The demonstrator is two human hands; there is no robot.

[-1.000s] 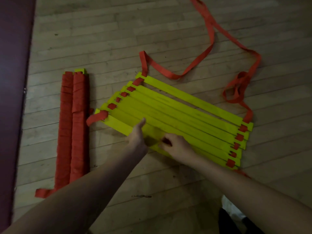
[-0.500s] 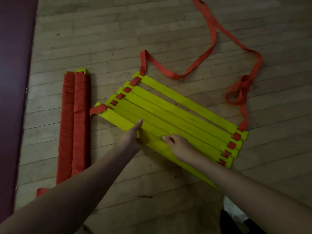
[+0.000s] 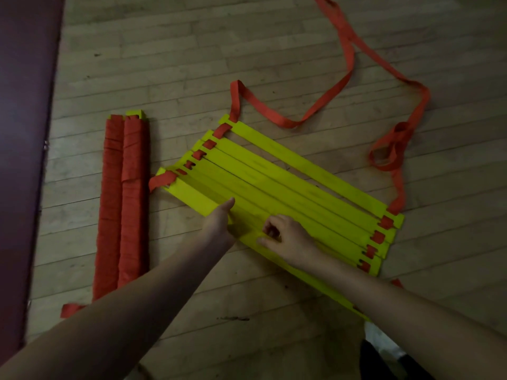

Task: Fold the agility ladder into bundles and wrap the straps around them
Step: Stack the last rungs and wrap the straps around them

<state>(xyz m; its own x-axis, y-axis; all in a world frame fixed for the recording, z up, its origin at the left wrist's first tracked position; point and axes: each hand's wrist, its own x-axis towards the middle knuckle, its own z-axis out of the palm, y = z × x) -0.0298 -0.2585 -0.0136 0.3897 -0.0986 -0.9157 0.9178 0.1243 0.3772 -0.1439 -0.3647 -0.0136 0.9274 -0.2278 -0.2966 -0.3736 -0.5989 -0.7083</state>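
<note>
The yellow ladder rungs (image 3: 288,187) lie side by side in a slanted, overlapping row on the wooden floor, joined at both ends by short orange strap links (image 3: 378,237). My left hand (image 3: 219,223) grips the nearest rung, thumb on top and fingers hidden under its edge. My right hand (image 3: 285,239) sits just right of it, fingers curled onto a near rung and thumb flat along it. A long orange strap (image 3: 348,64) trails from the far rung across the floor and bunches into a loop (image 3: 389,154) at the right.
Two finished bundles wrapped in orange strap (image 3: 120,201) lie side by side on the left, a strap tail (image 3: 71,309) poking out at their near end. A dark maroon mat (image 3: 24,133) borders the floor's left edge. A shoe and dark clothing (image 3: 384,349) show at the bottom right.
The rungs have slid closer together and overlap more at the near side. My right hand's fingers flattened, then curled again on a rung. My left hand stays on the nearest rung.
</note>
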